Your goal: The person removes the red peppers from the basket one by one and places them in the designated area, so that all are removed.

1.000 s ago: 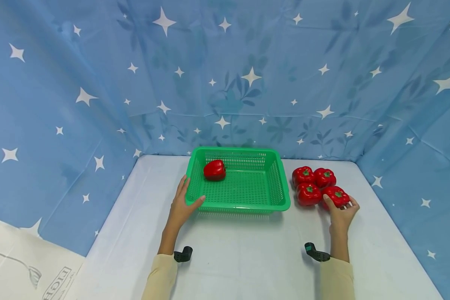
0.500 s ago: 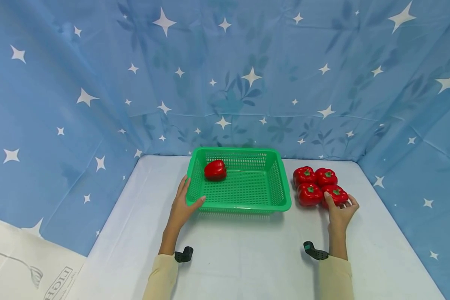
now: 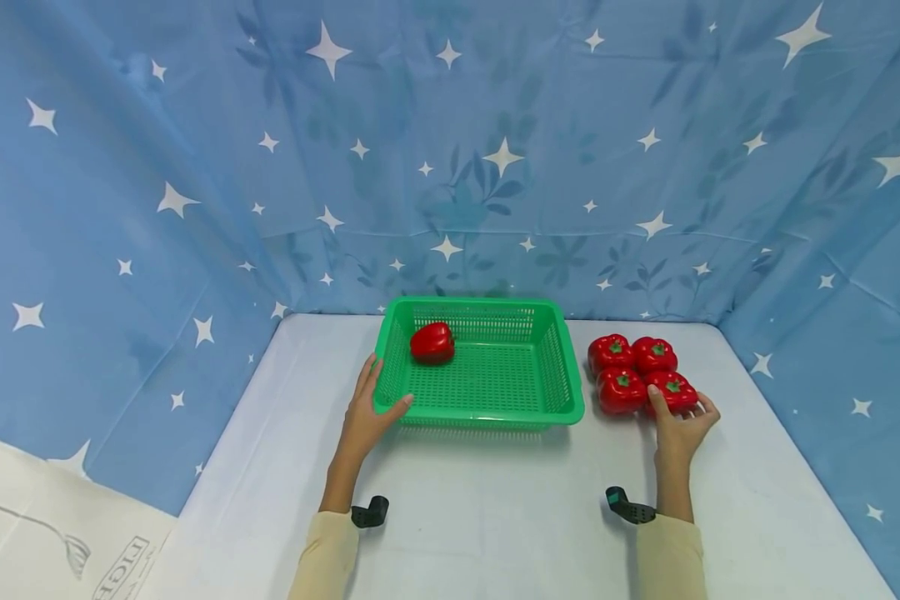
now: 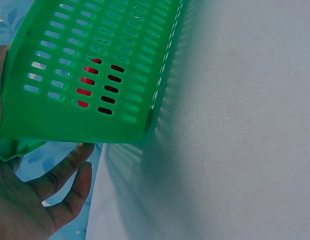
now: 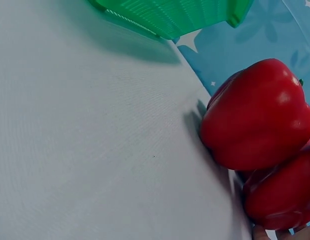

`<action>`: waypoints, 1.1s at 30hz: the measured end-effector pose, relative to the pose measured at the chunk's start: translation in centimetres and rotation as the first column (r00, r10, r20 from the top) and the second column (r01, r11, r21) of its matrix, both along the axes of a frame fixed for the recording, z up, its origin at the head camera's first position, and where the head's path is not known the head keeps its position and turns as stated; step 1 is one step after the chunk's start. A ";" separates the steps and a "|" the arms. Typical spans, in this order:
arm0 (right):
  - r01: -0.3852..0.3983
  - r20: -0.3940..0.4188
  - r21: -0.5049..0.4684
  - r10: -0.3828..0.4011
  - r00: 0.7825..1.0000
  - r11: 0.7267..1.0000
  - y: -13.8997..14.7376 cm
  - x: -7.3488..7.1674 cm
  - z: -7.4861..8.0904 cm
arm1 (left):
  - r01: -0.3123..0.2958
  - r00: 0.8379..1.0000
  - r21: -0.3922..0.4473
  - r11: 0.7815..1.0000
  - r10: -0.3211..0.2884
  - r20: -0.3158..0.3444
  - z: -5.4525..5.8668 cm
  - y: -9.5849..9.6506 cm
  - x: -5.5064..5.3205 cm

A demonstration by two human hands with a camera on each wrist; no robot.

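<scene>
My right hand (image 3: 681, 427) holds a red bell pepper (image 3: 673, 387) between thumb and fingers, at the front right of a tight cluster. Beside it on the table is another bell pepper (image 3: 621, 390); two more, a left one (image 3: 610, 353) and a right one (image 3: 654, 355), stand behind. At the left front corner of a green plastic basket (image 3: 487, 415), my left hand (image 3: 366, 412) is spread, thumb by the front rim and fingers along the left side. One bell pepper (image 3: 432, 342) lies on its side inside the basket, partly visible through the slots in the left wrist view.
The white table (image 3: 487, 508) extends in front of the basket and around the peppers. A blue star-patterned curtain (image 3: 450, 167) rises along the back and sides. Black wrist cameras, left (image 3: 371, 512) and right (image 3: 630, 505), jut from the wrists.
The held bell pepper has shifted slightly left, closer against its neighbours, with my right hand moving along. My left hand stays at the basket corner, and the whole head view drifts slightly.
</scene>
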State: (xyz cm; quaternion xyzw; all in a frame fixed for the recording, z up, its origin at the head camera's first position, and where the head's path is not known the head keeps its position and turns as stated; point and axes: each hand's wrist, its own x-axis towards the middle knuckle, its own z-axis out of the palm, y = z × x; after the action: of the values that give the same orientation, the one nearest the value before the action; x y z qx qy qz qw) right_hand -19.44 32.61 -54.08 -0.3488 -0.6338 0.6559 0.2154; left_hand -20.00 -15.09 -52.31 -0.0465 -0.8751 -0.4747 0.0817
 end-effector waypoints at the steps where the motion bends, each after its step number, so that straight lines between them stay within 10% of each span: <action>1: 0.000 0.002 0.003 0.000 1.000 1.000 0.0 0.1 0.0 | 0.000 1.000 0.000 1.000 0.000 0.000 0.0 0.0 0.0; 33: 0.082 -0.037 0.006 -0.082 0.996 0.997 0.2 0.6 0.2 | -0.002 1.000 -0.003 1.000 0.002 -0.003 -0.3 0.0 -0.2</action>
State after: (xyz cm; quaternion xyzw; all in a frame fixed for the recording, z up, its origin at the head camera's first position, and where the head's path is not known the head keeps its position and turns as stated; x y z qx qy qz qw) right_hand -18.83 32.77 -53.91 -0.3618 -0.6173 0.6504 0.2551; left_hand -20.19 -15.09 -52.63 -0.0464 -0.8758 -0.4731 0.0832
